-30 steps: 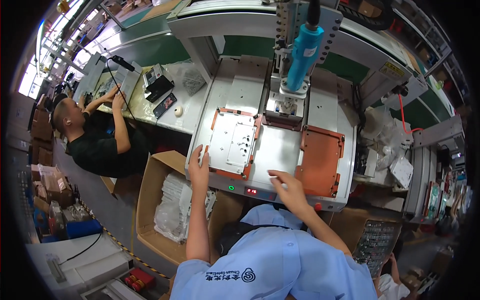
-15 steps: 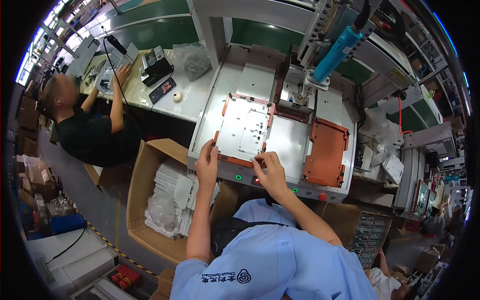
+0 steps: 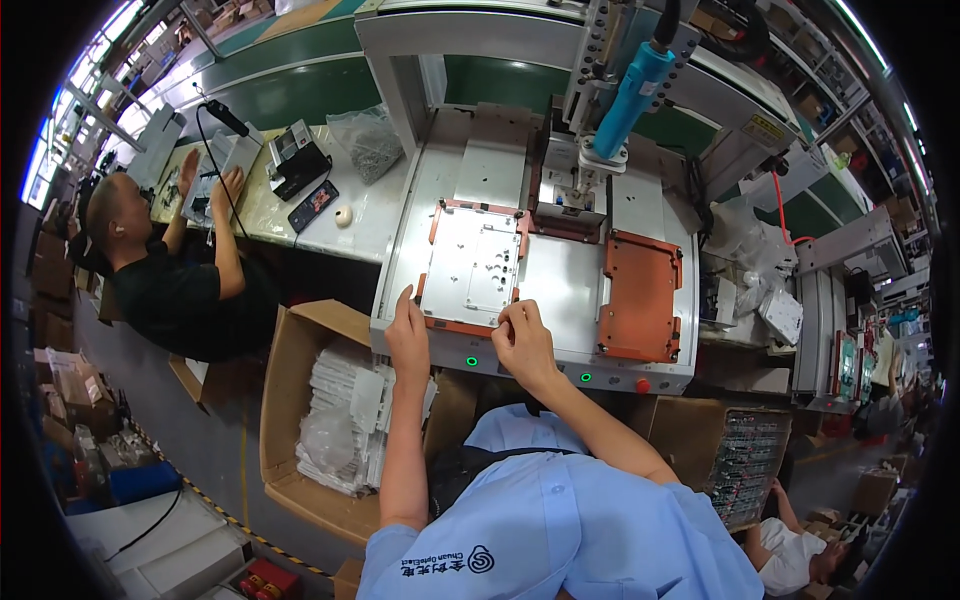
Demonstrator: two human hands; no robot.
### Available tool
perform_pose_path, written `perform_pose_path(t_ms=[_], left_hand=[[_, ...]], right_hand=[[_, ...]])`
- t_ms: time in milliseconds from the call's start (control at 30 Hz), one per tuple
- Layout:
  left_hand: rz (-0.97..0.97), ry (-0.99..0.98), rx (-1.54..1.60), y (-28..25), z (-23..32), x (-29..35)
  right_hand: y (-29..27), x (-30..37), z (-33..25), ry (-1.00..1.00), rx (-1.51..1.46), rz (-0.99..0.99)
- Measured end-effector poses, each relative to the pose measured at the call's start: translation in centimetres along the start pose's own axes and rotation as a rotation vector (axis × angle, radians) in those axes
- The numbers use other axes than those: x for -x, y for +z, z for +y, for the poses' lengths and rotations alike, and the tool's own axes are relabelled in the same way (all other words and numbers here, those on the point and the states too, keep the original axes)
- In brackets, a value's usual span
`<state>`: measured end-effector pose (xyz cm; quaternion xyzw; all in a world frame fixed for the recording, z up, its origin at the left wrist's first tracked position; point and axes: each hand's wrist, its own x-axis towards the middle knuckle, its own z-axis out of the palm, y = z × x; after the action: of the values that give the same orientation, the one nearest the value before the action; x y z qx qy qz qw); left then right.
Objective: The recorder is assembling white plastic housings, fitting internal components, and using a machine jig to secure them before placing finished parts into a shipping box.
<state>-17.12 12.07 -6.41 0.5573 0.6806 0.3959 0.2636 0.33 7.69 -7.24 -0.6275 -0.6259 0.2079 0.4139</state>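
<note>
A white rectangular panel [image 3: 455,262] with small holes and fittings lies flat in an orange-brown fixture [image 3: 462,327] on the machine bed. My left hand [image 3: 407,338] is beside the fixture's near left corner, index finger stretched out and nothing visible in it. At the near right corner of the panel is my right hand [image 3: 527,345], its fingers bent and drawn together; whatever is between the fingertips is hidden. To the right sits a second orange-brown fixture [image 3: 640,300] with no panel in it. A blue cylindrical screwdriver head [image 3: 632,105] hangs over the bed behind.
A cardboard box [image 3: 290,400] of stacked white parts stands at left below the bed. Green-lit buttons and a red knob [image 3: 642,386] line the machine's front. Circuit boards [image 3: 750,465] fill a box at right. A co-worker [image 3: 185,260] sits at the left bench.
My right hand has shifted slightly left along the panel's near edge, its fingers more curled. My left index finger has straightened upward. The view has shifted a little.
</note>
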Motion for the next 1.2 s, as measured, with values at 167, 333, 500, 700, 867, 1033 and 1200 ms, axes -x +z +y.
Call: perform_pose_path(t_ms=[167,333,500,700,867,1033,1200], left_hand=[[0.009,-0.034,-0.001,0.3,-0.3,-0.3],[-0.004,0.003,0.084,0.2,-2.2,-1.5],[-0.119,-0.008,0.131,0.0,-0.9,-3.6],[-0.09,0.129,0.087,2.4,1.5,-9.2],[-0.097,0.127,0.071,5.0,3.7,-13.4],[-0.133,0.1,0.005,7.0,3.5,-15.2],[-0.177,0.145,-0.019,7.5,2.9,-15.9]], right_hand=[[-0.5,0.0,0.3,0.043,-0.094,0.018],[-2.9,-0.8,-0.3,0.075,-0.088,-0.047],[-3.7,-5.3,3.0,0.182,-0.097,0.073],[-1.9,-11.4,3.0,0.248,0.077,0.096],[-0.4,-14.1,2.4,0.305,0.248,0.072],[0.5,-14.5,3.3,0.237,0.311,0.112],[0.8,-14.4,4.3,0.176,0.266,0.129]])
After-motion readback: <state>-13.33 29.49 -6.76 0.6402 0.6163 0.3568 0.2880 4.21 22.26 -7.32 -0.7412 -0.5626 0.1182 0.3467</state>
